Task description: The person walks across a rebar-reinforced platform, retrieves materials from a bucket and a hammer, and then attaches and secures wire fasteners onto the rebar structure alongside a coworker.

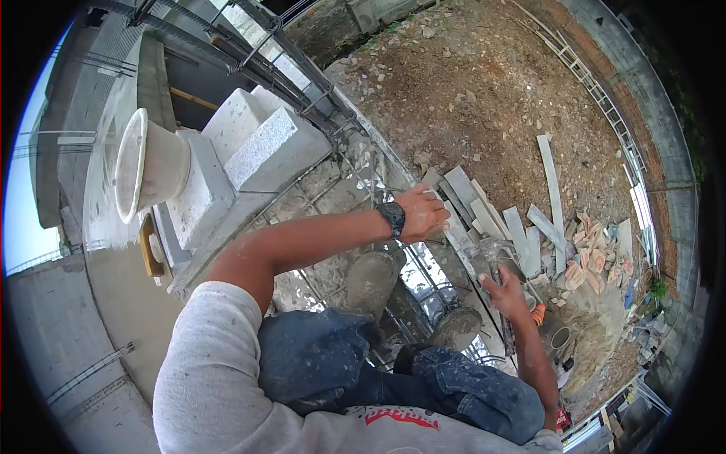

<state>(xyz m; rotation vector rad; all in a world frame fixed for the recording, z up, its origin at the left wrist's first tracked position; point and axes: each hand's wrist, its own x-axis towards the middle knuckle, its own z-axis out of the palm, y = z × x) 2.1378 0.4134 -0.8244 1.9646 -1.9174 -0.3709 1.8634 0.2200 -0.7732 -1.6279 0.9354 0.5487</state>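
Note:
My left hand (423,214), with a black watch (392,219) on its wrist, rests at the top edge of the long formwork board (389,155), fingers slightly apart and nothing visible in them. Lower right, my right hand (508,296) is closed around part of a grey, cement-smeared tool (490,253) at the board's outer side; its exact shape is unclear. Between my arms, steel bars (306,200) cross the trough near my muddy boots (370,281).
Pale blocks (276,151), a dirty white bucket (151,166) and a wooden-handled float (150,246) are at the left. Upright rebar (280,64) rises at the top. Below on the right lie loose planks (550,181), crumpled bags (591,257) and a ladder (594,87).

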